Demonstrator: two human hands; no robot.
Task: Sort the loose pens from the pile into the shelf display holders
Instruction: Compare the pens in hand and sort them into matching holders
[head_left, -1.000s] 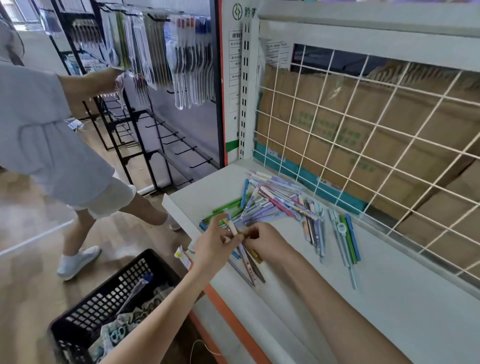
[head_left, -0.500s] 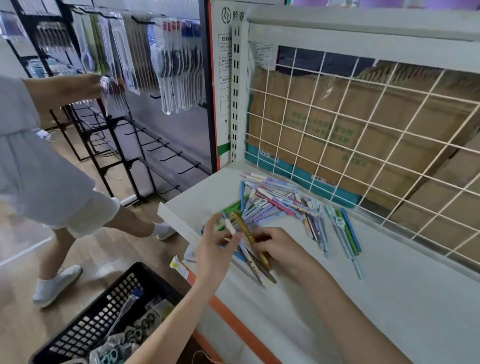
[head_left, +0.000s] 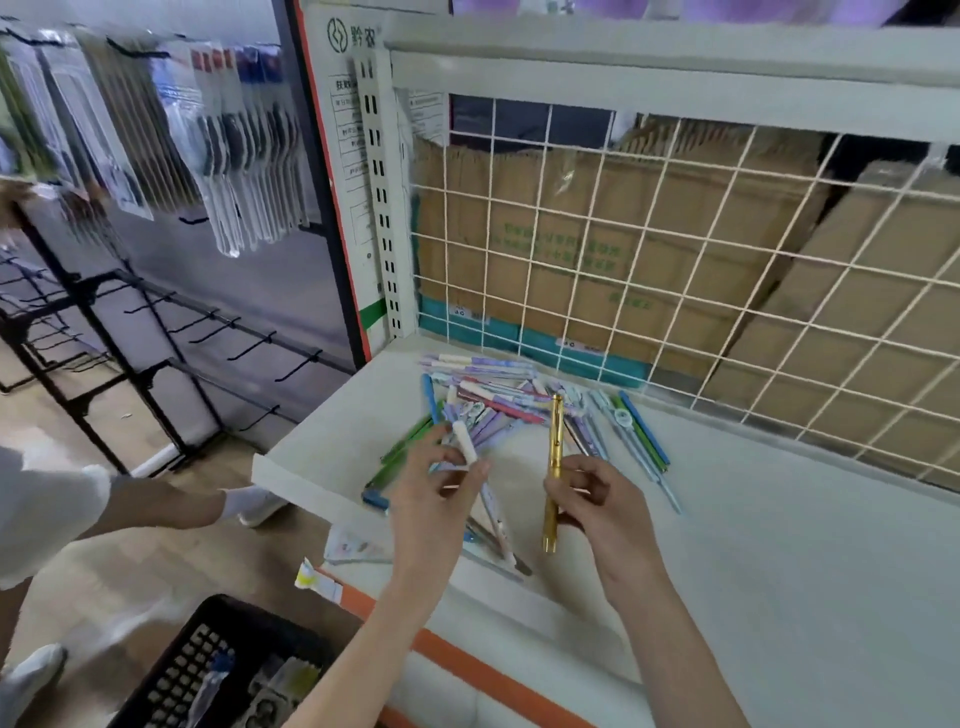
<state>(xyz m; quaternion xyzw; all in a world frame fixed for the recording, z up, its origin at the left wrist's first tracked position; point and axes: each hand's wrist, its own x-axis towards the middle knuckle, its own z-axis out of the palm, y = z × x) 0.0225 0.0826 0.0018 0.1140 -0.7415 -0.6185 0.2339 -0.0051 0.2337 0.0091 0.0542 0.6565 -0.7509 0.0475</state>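
A pile of loose pens (head_left: 498, 400) in purple, blue, green and pink lies on the white shelf (head_left: 779, 545) by the wire grid. My right hand (head_left: 597, 504) pinches a gold pen (head_left: 554, 457), held upright above the shelf. My left hand (head_left: 441, 483) grips a bundle of pens (head_left: 493, 514), and a white-capped one (head_left: 465, 441) sticks up past my fingers. No display holders are in view.
A white wire grid (head_left: 675, 249) with cardboard boxes behind it backs the shelf. A black basket (head_left: 208, 670) of items sits on the floor at lower left. Another person (head_left: 47, 509) stands at left by a black hook rack (head_left: 130, 322) of hanging packets.
My right hand lifted the gold pen out of the bundle and turned it upright, away from my left hand. The camera swung right, and the other person slid toward the left edge.
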